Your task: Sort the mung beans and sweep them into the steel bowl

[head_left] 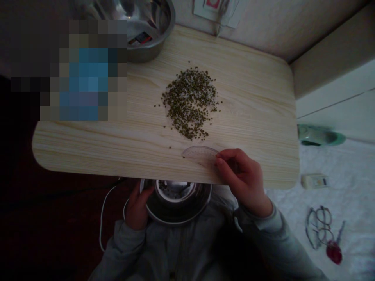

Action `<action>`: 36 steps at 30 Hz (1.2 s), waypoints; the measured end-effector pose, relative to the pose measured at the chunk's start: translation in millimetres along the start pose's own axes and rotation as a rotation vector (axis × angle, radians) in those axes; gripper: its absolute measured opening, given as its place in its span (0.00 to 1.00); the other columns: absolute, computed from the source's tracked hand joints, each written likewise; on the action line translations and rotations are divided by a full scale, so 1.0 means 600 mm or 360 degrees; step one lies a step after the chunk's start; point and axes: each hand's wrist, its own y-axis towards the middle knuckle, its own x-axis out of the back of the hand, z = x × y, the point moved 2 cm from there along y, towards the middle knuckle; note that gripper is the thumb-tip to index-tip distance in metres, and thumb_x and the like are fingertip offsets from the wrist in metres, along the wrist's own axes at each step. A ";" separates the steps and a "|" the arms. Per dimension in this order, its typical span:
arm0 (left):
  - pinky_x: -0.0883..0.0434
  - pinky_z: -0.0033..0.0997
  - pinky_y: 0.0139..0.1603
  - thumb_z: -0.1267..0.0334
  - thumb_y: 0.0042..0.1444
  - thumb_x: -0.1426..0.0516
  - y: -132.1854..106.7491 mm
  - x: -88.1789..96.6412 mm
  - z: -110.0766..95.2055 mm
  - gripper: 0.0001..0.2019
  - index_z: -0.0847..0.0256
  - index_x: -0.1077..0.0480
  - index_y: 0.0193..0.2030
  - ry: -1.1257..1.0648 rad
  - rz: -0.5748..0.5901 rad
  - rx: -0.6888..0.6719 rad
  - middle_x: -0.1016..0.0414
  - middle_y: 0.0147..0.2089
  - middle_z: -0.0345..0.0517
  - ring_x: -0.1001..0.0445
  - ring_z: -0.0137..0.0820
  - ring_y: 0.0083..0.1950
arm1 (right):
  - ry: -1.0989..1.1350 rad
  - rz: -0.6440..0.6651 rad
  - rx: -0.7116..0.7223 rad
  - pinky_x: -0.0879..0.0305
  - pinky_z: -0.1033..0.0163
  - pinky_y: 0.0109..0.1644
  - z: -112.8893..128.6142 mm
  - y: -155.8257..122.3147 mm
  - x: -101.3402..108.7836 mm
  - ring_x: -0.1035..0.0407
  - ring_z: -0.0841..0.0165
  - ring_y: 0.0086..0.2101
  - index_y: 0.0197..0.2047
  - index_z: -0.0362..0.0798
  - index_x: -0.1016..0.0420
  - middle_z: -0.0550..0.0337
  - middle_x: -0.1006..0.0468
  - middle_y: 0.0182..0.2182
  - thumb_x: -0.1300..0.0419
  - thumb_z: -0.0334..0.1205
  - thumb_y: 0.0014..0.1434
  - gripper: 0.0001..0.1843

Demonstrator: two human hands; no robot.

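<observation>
My right hand (244, 173) pinches one end of a clear semicircular protractor (199, 152) close to the table's near edge. Beyond it lies a spread-out heap of small green beans mixed with white grains that look like rice (190, 91). One loose bean rests by the protractor's left end. Just below the table edge, my left hand (138, 207) grips the left rim of a shiny metal bowl (178, 216), held against my body. A few dark bits, perhaps beans, show inside that bowl. The table hides part of its far rim.
A large steel basin (146, 54) stands at the table's (252, 128) back left, beside a pixelated blue area. To the right, a green translucent object (320, 135), a small pale box (315, 181) and a cable coil (320, 228) lie on white bedding. A white cord hangs below left.
</observation>
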 end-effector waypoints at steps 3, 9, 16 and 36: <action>0.37 0.38 0.44 0.62 0.40 0.49 0.005 0.003 0.002 0.07 0.60 0.31 0.22 0.0004 -0.0047 0.0025 0.27 0.35 0.46 0.30 0.38 0.39 | -0.0002 0.0181 0.0079 0.41 0.66 0.27 0.004 -0.007 -0.004 0.38 0.72 0.26 0.31 0.47 0.33 0.60 0.32 0.24 0.47 0.38 0.50 0.05; 0.38 0.38 0.45 0.61 0.39 0.48 0.010 0.008 0.005 0.08 0.60 0.30 0.24 0.0044 -0.0031 -0.0136 0.27 0.36 0.45 0.31 0.39 0.41 | 0.0059 0.0276 0.0165 0.41 0.66 0.28 0.010 -0.009 -0.013 0.38 0.72 0.26 0.32 0.47 0.34 0.60 0.31 0.24 0.47 0.37 0.50 0.05; 0.38 0.39 0.46 0.62 0.37 0.46 0.009 0.015 0.018 0.06 0.60 0.30 0.23 0.0091 -0.0050 -0.0134 0.27 0.38 0.46 0.32 0.40 0.42 | 0.0110 -0.0058 0.0028 0.40 0.67 0.28 0.017 0.020 -0.024 0.37 0.72 0.27 0.33 0.47 0.35 0.60 0.31 0.26 0.49 0.39 0.51 0.07; 0.36 0.34 0.45 0.62 0.42 0.49 0.013 0.020 -0.010 0.09 0.61 0.30 0.27 -0.0054 -0.0129 -0.0050 0.26 0.36 0.45 0.31 0.37 0.43 | 0.0017 0.0087 0.0119 0.42 0.68 0.28 0.025 0.027 -0.037 0.39 0.73 0.25 0.34 0.47 0.34 0.60 0.31 0.25 0.50 0.40 0.52 0.08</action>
